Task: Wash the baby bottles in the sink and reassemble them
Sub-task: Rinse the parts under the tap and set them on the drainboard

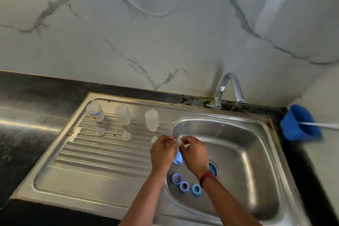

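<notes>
Down below a grey-veined marble wall (165,42), a steel sink (256,117) sits in a dark countertop (27,97), its tap (229,86) at the back right. Three clear bottles (151,120) stand on the ribbed drainboard (102,154) and three blue rings (184,186) lie in the basin. Over the basin's left rim the left hand (162,152) and right hand (194,154) pinch a blue bottle part (178,158) between curled fingers.

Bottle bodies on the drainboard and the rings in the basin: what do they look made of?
Bottle bodies: probably frosted translucent plastic, judging by their cloudy, see-through walls. Rings: opaque blue plastic, apparently, with solid colour and a slight sheen.

Blue bottle part (177,159) (upper half hidden)
</notes>
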The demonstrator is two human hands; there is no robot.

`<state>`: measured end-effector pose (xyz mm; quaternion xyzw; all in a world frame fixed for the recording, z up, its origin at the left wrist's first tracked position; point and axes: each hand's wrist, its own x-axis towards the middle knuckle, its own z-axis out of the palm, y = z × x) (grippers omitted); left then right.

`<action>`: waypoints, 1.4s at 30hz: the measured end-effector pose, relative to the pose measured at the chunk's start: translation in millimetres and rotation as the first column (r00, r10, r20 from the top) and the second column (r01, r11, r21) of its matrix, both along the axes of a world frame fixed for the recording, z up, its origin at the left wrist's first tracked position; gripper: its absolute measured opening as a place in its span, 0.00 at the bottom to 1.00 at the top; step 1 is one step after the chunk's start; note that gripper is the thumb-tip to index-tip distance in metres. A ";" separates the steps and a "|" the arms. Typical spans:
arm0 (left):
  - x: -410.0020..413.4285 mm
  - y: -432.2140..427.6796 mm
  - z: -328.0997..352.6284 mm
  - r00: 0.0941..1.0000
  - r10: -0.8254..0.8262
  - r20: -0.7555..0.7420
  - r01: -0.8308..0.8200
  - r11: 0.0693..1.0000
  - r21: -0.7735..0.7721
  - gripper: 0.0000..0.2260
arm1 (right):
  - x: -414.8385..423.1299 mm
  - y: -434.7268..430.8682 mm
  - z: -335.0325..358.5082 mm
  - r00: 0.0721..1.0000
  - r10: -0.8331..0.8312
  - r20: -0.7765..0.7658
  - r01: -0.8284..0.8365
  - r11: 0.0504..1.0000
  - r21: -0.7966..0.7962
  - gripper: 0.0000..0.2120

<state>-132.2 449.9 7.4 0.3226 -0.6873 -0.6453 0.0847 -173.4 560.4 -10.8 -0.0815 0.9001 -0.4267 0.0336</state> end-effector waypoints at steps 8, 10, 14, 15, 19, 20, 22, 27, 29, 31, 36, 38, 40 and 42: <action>-19.7 72.2 -44.0 0.956 -0.182 0.231 0.168 0.983 0.079 0.11 | -13.8 109.1 -48.3 0.984 -0.012 0.178 -0.019 0.985 0.173 0.11; -22.3 79.7 -52.2 0.944 -0.181 0.275 0.170 0.983 0.063 0.10 | -19.3 125.3 -58.6 0.974 -0.025 0.226 -0.017 0.984 0.180 0.12; -26.1 79.5 -63.8 0.932 -0.161 0.324 0.158 0.987 0.036 0.09 | -32.7 139.3 -77.6 0.949 -0.031 0.314 -0.030 0.982 0.187 0.12; -28.0 77.5 -69.6 0.927 -0.162 0.337 0.162 0.986 0.027 0.10 | -36.9 139.3 -84.3 0.942 -0.022 0.334 -0.043 0.982 0.186 0.12; -29.7 71.3 -94.6 0.899 -0.158 0.408 0.176 0.984 -0.008 0.11 | -39.5 129.5 -100.0 0.917 -0.012 0.398 -0.074 0.977 0.200 0.12; -30.2 70.2 -99.3 0.891 -0.156 0.427 0.177 0.984 -0.010 0.11 | -37.3 125.1 -105.2 0.909 -0.009 0.418 -0.092 0.971 0.222 0.11; -30.1 67.3 -103.1 0.878 -0.148 0.455 0.173 0.985 -0.013 0.13 | -28.9 115.5 -118.0 0.877 0.059 0.477 -0.216 0.935 0.282 0.07; -27.7 57.4 -121.5 0.879 -0.124 0.460 0.093 0.992 0.090 0.12 | -0.9 96.5 -156.0 0.776 0.256 0.576 -0.523 0.772 0.361 0.28; -26.0 55.8 -124.2 0.885 -0.110 0.453 0.054 0.989 0.135 0.11 | 7.2 91.9 -164.0 0.774 0.281 0.567 -0.561 0.719 0.409 0.27; -22.8 55.2 -125.2 0.889 -0.108 0.446 0.051 0.989 0.139 0.09 | 12.4 88.0 -168.7 0.792 0.313 0.525 -0.576 0.669 0.470 0.21; -27.7 59.8 -123.7 0.899 -0.137 0.415 0.061 0.980 0.191 0.08 | -7.7 93.1 -163.6 0.815 0.269 0.514 -0.471 0.824 0.316 0.22; -41.3 65.9 -118.9 0.905 -0.162 0.394 0.084 0.975 0.208 0.07 | -28.3 99.0 -153.0 0.866 0.165 0.472 -0.283 0.940 0.189 0.21; -59.8 73.5 -108.8 0.914 -0.193 0.356 0.133 0.973 0.187 0.06 | -52.4 106.8 -134.1 0.884 0.018 0.467 -0.012 1.000 -0.017 0.19; -81.5 81.7 -99.0 0.928 -0.235 0.289 0.194 0.967 0.162 0.07 | -76.4 116.3 -111.1 0.840 -0.022 0.542 0.190 0.948 -0.256 0.18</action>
